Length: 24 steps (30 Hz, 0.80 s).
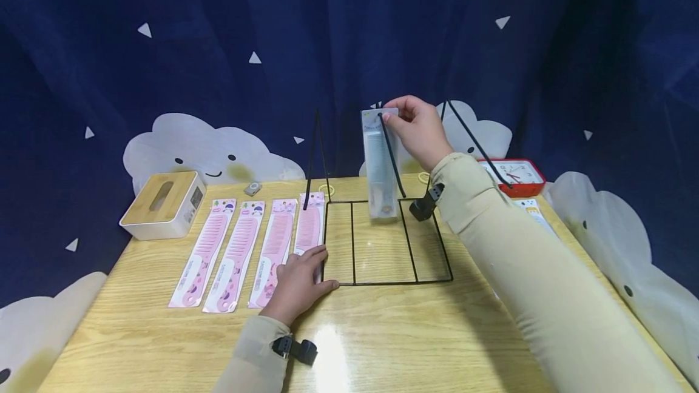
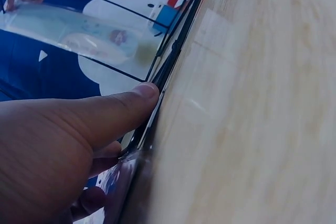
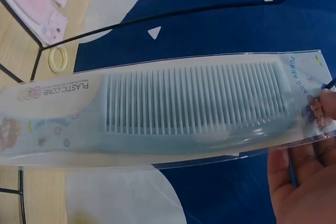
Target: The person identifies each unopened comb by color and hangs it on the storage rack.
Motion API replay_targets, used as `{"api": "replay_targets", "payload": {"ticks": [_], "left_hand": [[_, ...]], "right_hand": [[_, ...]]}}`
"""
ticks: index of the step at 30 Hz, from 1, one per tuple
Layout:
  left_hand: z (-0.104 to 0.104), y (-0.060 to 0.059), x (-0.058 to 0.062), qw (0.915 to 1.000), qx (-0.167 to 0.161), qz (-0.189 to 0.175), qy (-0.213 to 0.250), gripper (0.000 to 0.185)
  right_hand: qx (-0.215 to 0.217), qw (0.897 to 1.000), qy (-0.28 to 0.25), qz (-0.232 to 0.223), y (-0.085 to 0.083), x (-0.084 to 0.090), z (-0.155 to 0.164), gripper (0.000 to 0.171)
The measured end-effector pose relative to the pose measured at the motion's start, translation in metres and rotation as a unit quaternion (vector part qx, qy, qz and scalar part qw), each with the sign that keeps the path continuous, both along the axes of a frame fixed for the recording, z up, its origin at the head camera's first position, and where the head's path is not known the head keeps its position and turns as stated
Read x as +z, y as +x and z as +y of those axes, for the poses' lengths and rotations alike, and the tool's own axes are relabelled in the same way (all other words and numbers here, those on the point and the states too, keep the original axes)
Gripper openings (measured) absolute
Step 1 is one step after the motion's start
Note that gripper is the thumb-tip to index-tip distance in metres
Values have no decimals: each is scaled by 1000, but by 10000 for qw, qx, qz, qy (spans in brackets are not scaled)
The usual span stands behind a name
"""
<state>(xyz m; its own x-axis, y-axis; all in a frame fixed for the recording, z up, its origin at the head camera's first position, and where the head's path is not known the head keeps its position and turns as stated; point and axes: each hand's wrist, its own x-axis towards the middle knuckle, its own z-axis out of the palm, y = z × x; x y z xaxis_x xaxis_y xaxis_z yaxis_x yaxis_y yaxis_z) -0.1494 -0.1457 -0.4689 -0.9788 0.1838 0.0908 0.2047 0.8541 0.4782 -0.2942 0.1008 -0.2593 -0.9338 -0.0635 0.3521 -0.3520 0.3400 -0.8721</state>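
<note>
- Head view: we see the right hand [image 1: 417, 129] raised above the wooden table [image 1: 382, 332], its fingers pinching the top edge of a packaged blue comb [image 1: 378, 165]. The comb hangs upright in front of a slanted rod of the black wire rack [image 1: 390, 241].
- Head view: the base frame of the rack lies flat on the table. The left hand [image 1: 297, 281] rests on the table at the near left corner of that frame, fingers extended and relaxed, thumb along the front wire.
- Head view: four packaged pink combs [image 1: 248, 250] lie side by side on the table left of the rack; the fingertips of the left hand lie on the one nearest the rack. A white box with a wooden lid [image 1: 162, 204] stands at the far left, and a red clock [image 1: 516, 176] at the far right.
- Left wrist view: the thumb [image 2: 113, 111] lies straight, its tip against the black wire of the rack [image 2: 170, 59]. The blue comb [image 2: 79, 30] is held up beyond it.
- Right wrist view: the blue comb [image 3: 173, 106] fills the frame in its clear sleeve, printed "PLASTIC COMB". The fingers [image 3: 304, 171] grip its end at the right edge.
</note>
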Motion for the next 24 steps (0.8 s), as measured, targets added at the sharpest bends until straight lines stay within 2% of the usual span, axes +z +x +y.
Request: {"api": "replay_targets", "payload": {"ticks": [5,11,16,24], "left_hand": [[2,-1,-1,10000,-6,-46,8,73],[3,-1,0,10000,-38,-20,1,73],[0,0,1,10000,-46,27,34,73],[1,0,-1,10000,-17,33,14,73]], "right_hand": [[-145,9997,-73,-181,-4,-1,0,19],[-189,9994,-176,-218,-5,-13,9,25],[-255,9995,-77,-146,-6,-29,21,27],[-465,9987,-153,-104,-8,-68,57,20]]}}
